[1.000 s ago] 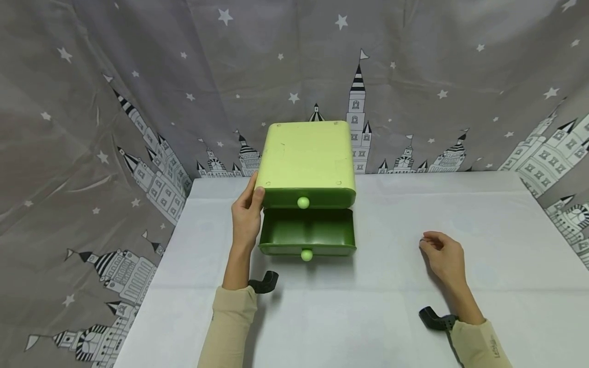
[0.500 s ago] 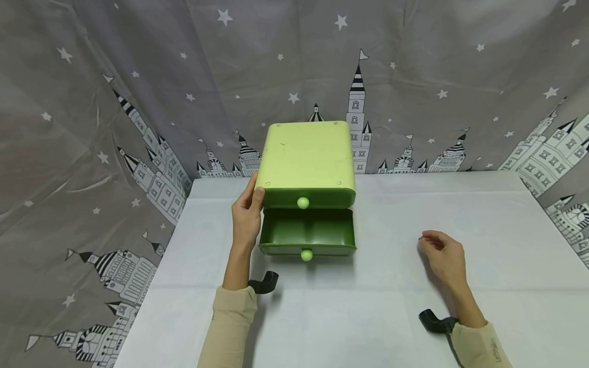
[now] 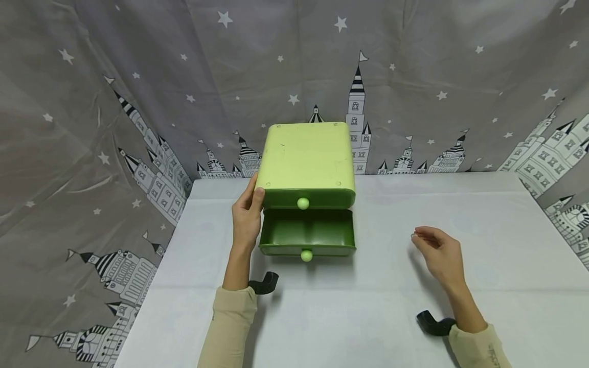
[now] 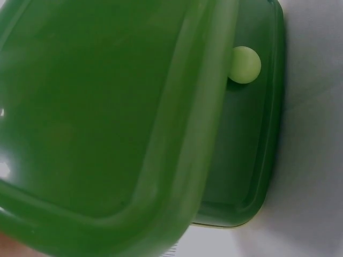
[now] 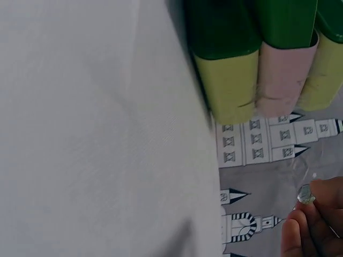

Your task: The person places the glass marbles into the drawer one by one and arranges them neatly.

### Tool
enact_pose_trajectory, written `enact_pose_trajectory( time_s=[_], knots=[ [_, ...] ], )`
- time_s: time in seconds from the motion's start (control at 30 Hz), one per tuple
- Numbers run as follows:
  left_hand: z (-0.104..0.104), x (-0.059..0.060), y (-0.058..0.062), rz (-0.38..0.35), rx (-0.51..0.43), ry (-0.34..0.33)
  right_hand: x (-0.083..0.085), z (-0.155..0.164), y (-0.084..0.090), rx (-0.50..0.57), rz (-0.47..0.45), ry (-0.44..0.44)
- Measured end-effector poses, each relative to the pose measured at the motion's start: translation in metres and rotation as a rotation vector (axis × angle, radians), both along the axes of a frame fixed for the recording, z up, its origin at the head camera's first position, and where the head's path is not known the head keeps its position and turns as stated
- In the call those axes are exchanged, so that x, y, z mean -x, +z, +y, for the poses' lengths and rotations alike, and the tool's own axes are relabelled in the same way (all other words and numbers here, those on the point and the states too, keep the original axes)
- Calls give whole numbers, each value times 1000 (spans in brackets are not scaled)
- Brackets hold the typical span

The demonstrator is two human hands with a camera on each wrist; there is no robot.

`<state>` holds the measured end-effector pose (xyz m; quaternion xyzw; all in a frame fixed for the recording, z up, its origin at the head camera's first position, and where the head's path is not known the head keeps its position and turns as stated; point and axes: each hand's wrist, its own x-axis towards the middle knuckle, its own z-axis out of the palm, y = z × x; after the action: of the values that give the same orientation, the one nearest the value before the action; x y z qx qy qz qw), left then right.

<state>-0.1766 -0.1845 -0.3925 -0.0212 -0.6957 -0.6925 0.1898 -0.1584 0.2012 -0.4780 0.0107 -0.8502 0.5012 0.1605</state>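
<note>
In the head view a small drawer cabinet [image 3: 306, 156] with a light green top stands at the back middle of the table. Its upper drawer [image 3: 282, 198] is in, while the dark green drawer below [image 3: 308, 230] is pulled out, bare inside. My left hand [image 3: 246, 217] holds the cabinet's front left corner, thumb in front and fingers along the side. Well to the right, my right hand [image 3: 444, 258] is raised over the table. Between its thumb and finger it pinches a small shiny, clear round piece [image 5: 305, 194], seen in the right wrist view; its kind is unclear.
A white cloth [image 3: 349, 317] covers the table. Behind it hangs a grey curtain [image 3: 414, 66] printed with castles and stars. The left wrist view shows another drawer front with a round knob [image 4: 245, 65] beneath the pulled-out one.
My right hand has risen a little off the table and moved slightly left, towards the cabinet. The left hand and the cabinet have stayed still.
</note>
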Motion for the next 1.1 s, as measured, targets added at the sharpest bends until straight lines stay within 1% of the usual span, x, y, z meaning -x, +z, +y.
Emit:
enact_pose_trajectory(
  time_s=[0.13,0.27,0.37,0.5,0.63,0.87,1.1],
  knots=[
    [0,0,0,5,-7,-5,-4,-6,8,9,42,28],
    [0,0,0,5,-8,-4,-10,-16,22,11,64,49],
    [1,0,0,2,-3,-4,-12,-21,27,16,74,68],
    [0,0,-1,-5,4,-4,-12,-23,25,29,100,110],
    [0,-1,-1,-7,1,0,-14,-30,29,45,121,157],
    [0,-1,-1,8,-6,-3,-15,-44,31,111,134,211],
    [0,0,0,12,-10,-6,-19,-58,41,166,153,272]
  ],
)
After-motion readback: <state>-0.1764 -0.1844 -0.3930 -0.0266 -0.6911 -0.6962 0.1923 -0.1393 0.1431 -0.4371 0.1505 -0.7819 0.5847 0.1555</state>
